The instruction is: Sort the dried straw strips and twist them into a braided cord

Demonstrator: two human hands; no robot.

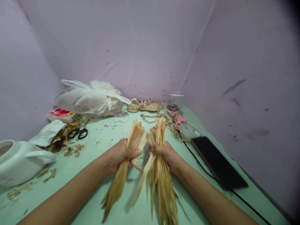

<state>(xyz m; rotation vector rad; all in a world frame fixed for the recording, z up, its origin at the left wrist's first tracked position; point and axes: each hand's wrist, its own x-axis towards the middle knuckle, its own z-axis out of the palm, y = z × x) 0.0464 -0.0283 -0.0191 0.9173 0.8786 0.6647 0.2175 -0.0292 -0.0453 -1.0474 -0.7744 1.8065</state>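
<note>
A: Which items were nearest?
B: Two bundles of dried, straw-coloured leaf strips: a slimmer bundle (119, 179) in the left hand (117, 155) and a fuller bundle (162, 175) in the right hand (170, 157). Both were held above the pale green worktop (105, 134).

A: State of each hand?
B: The left hand was closed around the slimmer bundle, thumb laid across the strips. The right hand was wrapped around the fuller bundle. Each gripped above the loose tails, presumably to keep the strips gathered.

A: Flanking items?
B: A glossy white rounded vessel (17, 164) with a side handle stood at left. A flat black rectangular device (217, 162) lay at right. Side placement probably kept both out of the forearms' way.

A: Beyond those?
B: Black-handled scissors (77, 133) lay beside brown dried scraps (58, 143), likely for easy reach. A pink gun-shaped tool (180, 120) lay at right. Farthest, near the lilac wall (150, 56), were a white plastic bag (91, 100) and flat woven straw-coloured pieces (150, 106).
</note>
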